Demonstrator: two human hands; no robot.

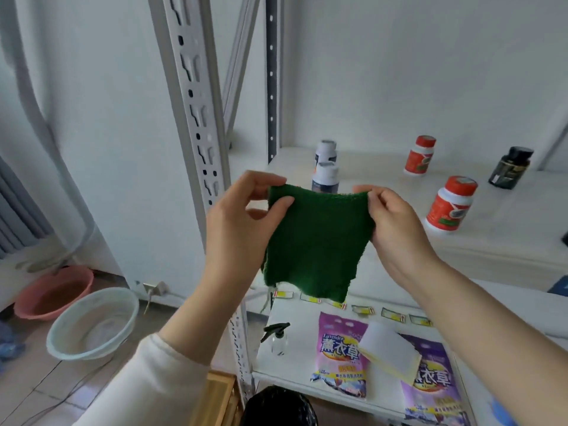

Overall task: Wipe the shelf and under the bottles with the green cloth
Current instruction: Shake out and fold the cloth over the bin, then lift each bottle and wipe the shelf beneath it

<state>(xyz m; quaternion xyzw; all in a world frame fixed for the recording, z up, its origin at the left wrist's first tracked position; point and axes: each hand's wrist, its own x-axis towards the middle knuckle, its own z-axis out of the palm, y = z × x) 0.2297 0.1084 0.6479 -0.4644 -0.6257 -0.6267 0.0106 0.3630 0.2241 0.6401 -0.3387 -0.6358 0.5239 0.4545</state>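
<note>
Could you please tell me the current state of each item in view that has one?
green cloth: held up spread in the air, off the shelf.
left hand: pinches the cloth's top left corner.
right hand: pinches its top right corner.
red-capped bottles: upright, capped, on the shelf.
white-capped bottles: upright, capped.
black bottle: upright, capped.
spray bottle: upright, on the lower shelf.

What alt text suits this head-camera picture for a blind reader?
Left hand and right hand pinch the top corners of a green cloth, held up before a white shelf with five bottles. Purple bags lie on the shelf below.
</note>
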